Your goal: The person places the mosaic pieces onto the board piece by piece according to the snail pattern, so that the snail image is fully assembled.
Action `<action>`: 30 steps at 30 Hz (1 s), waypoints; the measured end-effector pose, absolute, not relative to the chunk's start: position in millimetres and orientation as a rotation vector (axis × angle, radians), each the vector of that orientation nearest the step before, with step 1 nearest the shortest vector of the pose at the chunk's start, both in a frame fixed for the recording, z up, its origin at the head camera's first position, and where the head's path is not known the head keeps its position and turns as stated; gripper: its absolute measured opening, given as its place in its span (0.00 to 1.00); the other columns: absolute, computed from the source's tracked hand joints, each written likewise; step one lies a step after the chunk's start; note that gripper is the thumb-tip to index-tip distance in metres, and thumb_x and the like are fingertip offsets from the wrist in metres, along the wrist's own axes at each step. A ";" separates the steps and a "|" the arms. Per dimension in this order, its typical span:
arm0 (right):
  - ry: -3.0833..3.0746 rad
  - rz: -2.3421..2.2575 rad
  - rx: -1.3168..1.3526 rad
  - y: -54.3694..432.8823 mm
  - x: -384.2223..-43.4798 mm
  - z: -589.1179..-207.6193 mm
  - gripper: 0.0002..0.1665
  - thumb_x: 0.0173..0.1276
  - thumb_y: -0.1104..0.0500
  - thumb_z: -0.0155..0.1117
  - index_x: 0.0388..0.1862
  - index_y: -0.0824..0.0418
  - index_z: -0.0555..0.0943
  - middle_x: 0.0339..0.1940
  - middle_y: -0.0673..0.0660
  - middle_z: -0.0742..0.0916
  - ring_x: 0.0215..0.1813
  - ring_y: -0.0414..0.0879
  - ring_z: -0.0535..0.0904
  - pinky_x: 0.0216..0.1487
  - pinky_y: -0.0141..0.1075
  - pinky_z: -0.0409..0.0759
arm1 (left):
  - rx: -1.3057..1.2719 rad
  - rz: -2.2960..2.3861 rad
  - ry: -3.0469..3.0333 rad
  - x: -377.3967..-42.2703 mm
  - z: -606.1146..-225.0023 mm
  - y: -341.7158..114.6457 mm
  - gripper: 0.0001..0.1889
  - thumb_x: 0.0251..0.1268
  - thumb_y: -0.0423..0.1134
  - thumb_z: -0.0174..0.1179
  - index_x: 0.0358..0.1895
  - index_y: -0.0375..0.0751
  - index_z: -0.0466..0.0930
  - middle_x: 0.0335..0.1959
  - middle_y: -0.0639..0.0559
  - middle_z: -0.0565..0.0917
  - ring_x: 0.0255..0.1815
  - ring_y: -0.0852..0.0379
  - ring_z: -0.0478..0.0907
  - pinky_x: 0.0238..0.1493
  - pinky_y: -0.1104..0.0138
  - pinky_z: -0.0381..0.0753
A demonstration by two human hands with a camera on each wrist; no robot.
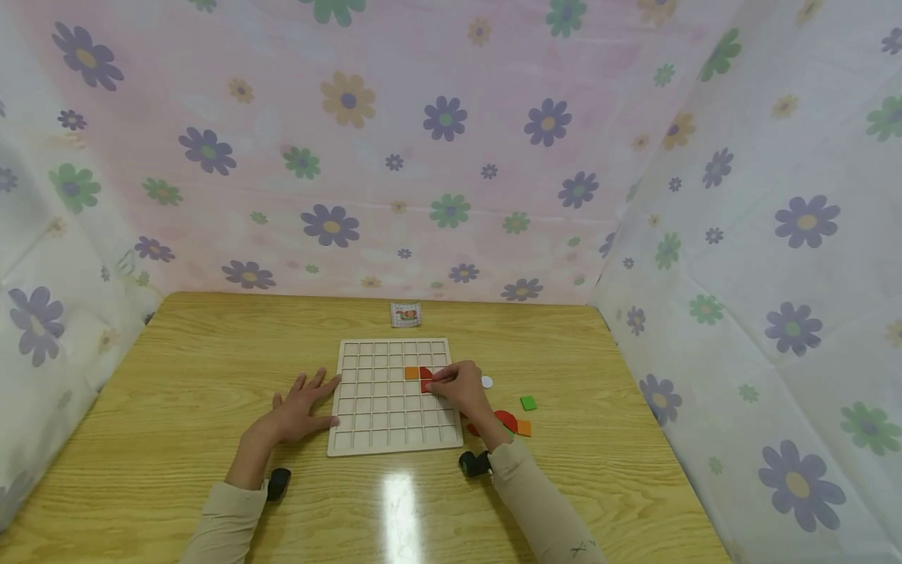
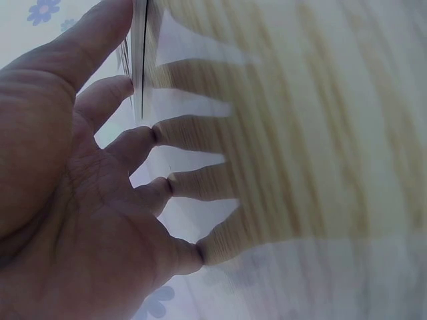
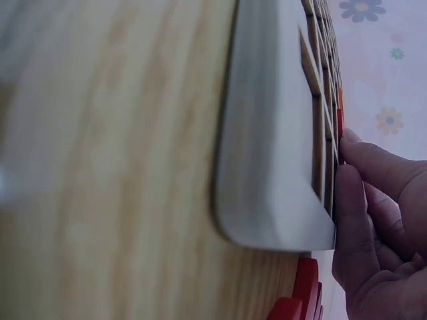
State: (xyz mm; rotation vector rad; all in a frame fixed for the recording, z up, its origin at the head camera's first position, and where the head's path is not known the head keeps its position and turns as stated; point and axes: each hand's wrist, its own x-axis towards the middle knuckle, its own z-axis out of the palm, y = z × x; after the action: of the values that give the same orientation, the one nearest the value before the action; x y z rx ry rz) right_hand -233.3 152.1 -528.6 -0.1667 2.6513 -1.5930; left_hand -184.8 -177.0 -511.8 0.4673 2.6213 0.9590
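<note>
1. Left of the board, the left hand (image 1: 292,411) lies with fingers spread wide, holding nothing. Its thumb and pointing finger seem to touch the board's edge, maybe to keep it from sliding.
2. Next comes the board (image 1: 383,450) itself, flat and full of small squares. Past its far side, a bit apart, is a little card (image 1: 405,315). Its picture is too small to make out.
3. On the board, right of its middle, sits an orange square (image 1: 412,373). Just right of that is the upper red piece (image 1: 426,373), and below it the lower red piece (image 1: 426,387).
4. Over the board's right side is the right hand (image 1: 461,388). Its thumb and a finger are close together, pinching the lower red piece. This looks like the step of putting that piece in its square. The next move calls for lining it up, pressing it flat and letting go. I can't tell if it's all the way down.
5. Right of the board are loose bits: a white round piece (image 1: 487,382), red pieces (image 1: 506,421) partly behind the wrist, another orange one (image 1: 524,428) and a green square (image 1: 528,403).
</note>
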 end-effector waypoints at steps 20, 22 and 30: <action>2.599 -1.507 -0.170 153.7 -236.2 -520.5 0.07 0.65 0.63 0.74 0.38 0.67 0.90 0.34 0.60 0.91 0.33 0.43 0.85 0.37 0.34 0.84 | 0.468 0.953 2.615 -185.3 -512.7 -177.0 0.41 0.69 0.46 0.66 0.79 0.35 0.58 0.80 0.26 0.47 0.78 0.18 0.36 0.61 0.18 0.35; 2.575 -1.518 -0.170 155.0 -237.3 -520.8 0.08 0.67 0.61 0.73 0.39 0.66 0.90 0.36 0.58 0.91 0.34 0.42 0.84 0.37 0.34 0.83 | 0.473 0.949 2.622 -185.2 -512.3 -177.3 0.41 0.69 0.46 0.67 0.79 0.35 0.58 0.80 0.26 0.48 0.78 0.18 0.36 0.61 0.17 0.36; 2.406 -1.655 -0.162 167.2 -231.0 -521.2 0.15 0.75 0.55 0.66 0.49 0.65 0.88 0.41 0.58 0.90 0.39 0.44 0.84 0.41 0.34 0.84 | 0.477 0.965 2.618 -183.9 -510.4 -177.0 0.41 0.68 0.46 0.67 0.79 0.35 0.58 0.80 0.25 0.48 0.78 0.18 0.36 0.61 0.17 0.35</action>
State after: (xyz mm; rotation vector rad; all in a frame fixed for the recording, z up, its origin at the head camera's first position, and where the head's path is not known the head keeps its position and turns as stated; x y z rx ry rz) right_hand -231.0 167.2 -521.2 -0.1623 2.4057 -1.6548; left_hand -183.9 -177.0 -510.4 0.4771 2.6183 0.9654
